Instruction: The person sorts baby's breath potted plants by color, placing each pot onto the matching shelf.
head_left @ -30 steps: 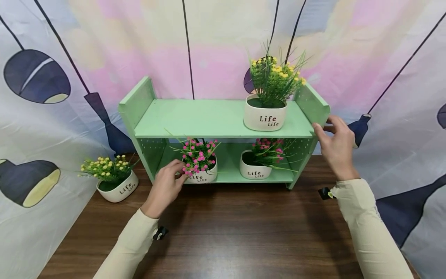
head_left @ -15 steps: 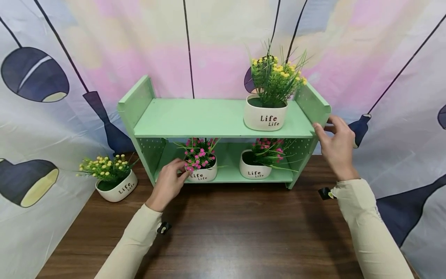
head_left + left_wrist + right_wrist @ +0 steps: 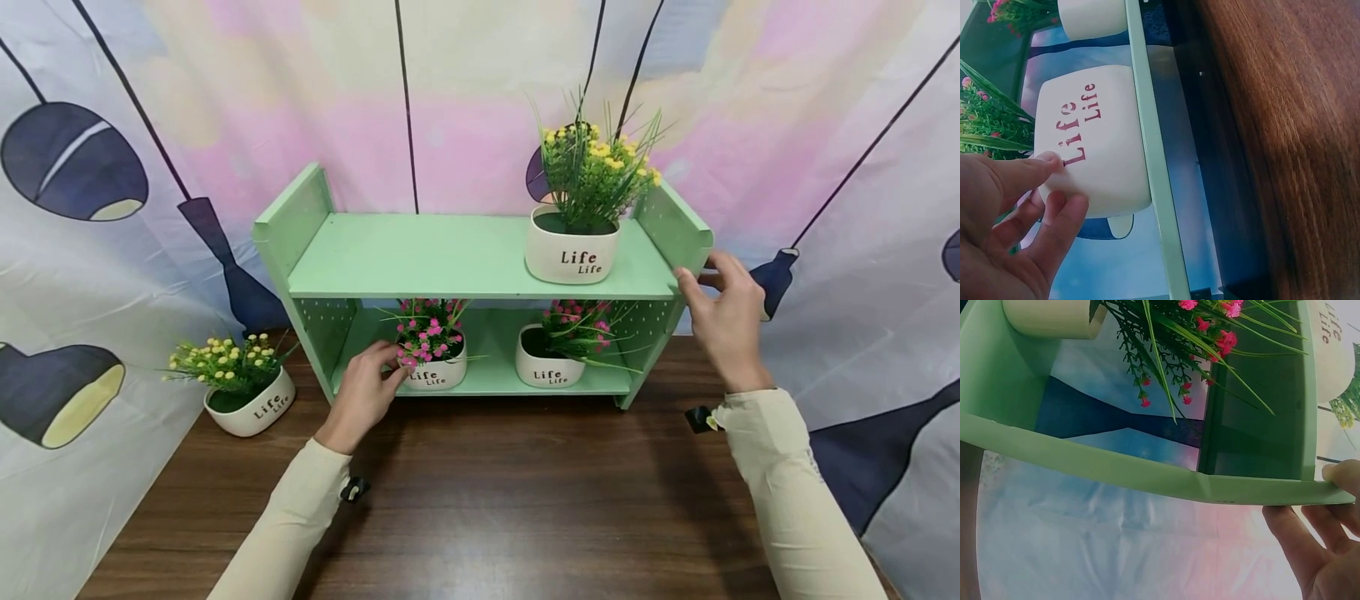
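Note:
A green two-tier shelf (image 3: 405,254) stands on the brown table. On its lower tier, at the left, sits a white "Life" flower pot (image 3: 441,377) with pink flowers (image 3: 429,329). My left hand (image 3: 360,396) holds this pot by its left end; in the left wrist view the thumb lies at the rim of the pot (image 3: 1110,165) and other fingers curl against its end. At the shelf's right side, my right hand (image 3: 726,325) grips the edge of the side panel (image 3: 1147,478), thumb on the inner side and fingers outside.
Another pink-flowered pot (image 3: 550,367) stands on the lower tier, right of the held one. A yellow-flowered pot (image 3: 572,257) is on the upper tier's right half. A second yellow-flowered pot (image 3: 253,407) sits on the table (image 3: 510,500), left of the shelf. A printed curtain (image 3: 480,108) hangs behind.
From one second ago, the left hand and its pink-flowered pot have shifted slightly back into the lower tier; over the last half second they barely move. The right hand stays at the panel.

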Tool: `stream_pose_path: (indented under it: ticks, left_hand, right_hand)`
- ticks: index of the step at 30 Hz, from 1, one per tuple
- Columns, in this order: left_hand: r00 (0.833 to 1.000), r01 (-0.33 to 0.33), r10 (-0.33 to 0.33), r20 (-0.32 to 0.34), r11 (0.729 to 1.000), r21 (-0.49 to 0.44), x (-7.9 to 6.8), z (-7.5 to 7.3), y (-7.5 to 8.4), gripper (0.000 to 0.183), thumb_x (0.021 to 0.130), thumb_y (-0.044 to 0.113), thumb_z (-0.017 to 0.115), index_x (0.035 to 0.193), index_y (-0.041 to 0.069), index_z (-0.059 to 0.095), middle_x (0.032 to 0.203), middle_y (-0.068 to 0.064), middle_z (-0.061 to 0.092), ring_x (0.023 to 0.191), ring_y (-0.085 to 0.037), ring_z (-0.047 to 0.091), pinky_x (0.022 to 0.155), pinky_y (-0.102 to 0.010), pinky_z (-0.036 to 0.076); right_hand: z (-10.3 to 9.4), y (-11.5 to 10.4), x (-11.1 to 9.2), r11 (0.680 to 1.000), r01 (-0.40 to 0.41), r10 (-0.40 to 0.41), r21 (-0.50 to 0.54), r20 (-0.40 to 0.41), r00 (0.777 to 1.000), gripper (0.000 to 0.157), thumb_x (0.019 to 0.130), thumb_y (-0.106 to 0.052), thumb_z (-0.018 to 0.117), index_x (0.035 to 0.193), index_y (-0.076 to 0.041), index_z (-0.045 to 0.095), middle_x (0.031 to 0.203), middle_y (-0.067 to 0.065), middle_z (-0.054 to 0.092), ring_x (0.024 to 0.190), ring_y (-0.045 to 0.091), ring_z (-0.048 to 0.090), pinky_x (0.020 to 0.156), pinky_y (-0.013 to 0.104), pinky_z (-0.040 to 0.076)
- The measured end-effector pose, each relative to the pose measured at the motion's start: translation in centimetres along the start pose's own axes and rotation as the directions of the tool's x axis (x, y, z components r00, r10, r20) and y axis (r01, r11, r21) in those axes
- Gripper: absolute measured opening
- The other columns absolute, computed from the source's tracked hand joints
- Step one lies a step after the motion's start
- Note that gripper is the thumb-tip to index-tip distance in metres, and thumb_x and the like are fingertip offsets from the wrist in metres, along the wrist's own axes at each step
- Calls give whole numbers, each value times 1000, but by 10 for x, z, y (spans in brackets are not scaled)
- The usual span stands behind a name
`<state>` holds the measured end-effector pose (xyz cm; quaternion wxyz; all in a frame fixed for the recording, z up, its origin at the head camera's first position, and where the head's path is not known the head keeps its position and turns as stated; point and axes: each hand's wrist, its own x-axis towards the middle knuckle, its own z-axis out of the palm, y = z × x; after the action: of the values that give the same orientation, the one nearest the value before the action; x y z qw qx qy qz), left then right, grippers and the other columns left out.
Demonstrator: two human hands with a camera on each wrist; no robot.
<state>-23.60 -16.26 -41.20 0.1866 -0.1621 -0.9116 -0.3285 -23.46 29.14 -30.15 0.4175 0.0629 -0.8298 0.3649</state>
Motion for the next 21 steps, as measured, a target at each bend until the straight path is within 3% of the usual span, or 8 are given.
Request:
stream_pose_path:
  ticks: [2, 5, 9, 21]
  left_hand:
    - [1000, -1, 1, -3, 1000, 2, 0, 0, 0, 10, 96, 7, 77, 104, 1, 76, 97, -11, 68, 77, -25, 63, 70, -44, 53]
    - [1000, 0, 0, -4, 1000, -1, 0, 0, 0, 13, 96, 7, 78, 106, 0, 76, 98, -12, 69, 79, -25, 64, 70, -44, 54]
    - [1000, 4, -5, -4, 1000, -9, 0, 2, 0, 15, 96, 7, 78, 108, -1, 76, 98, -12, 68, 80, -26, 65, 70, -44, 54]
    - [1000, 10, -10, 1, 1000, -27, 3, 3, -1, 17, 96, 8, 78, 111, -2, 76, 95, -11, 68, 79, -24, 63, 70, -42, 52]
  right_hand:
    - [0, -1, 0, 1000, 1, -1, 2, 0, 1000, 27, 100, -10, 73, 122, 5, 72, 113, 20, 71, 100, 35, 76, 77, 3, 44]
    - [0, -1, 0, 1000, 0, 0, 2, -8, 1000, 26, 100, -10, 73, 121, 5, 72, 112, 20, 72, 95, 6, 72, 78, 3, 45]
    - [0, -1, -1, 1000, 0, 0, 6, -15, 1000, 26, 99, -9, 73, 120, 7, 72, 111, 22, 72, 88, -24, 53, 78, 4, 44]
    - [1, -2, -1, 1000, -2, 2, 10, -15, 1000, 26, 99, -7, 73, 120, 9, 71, 111, 24, 71, 89, -26, 52, 78, 2, 44]
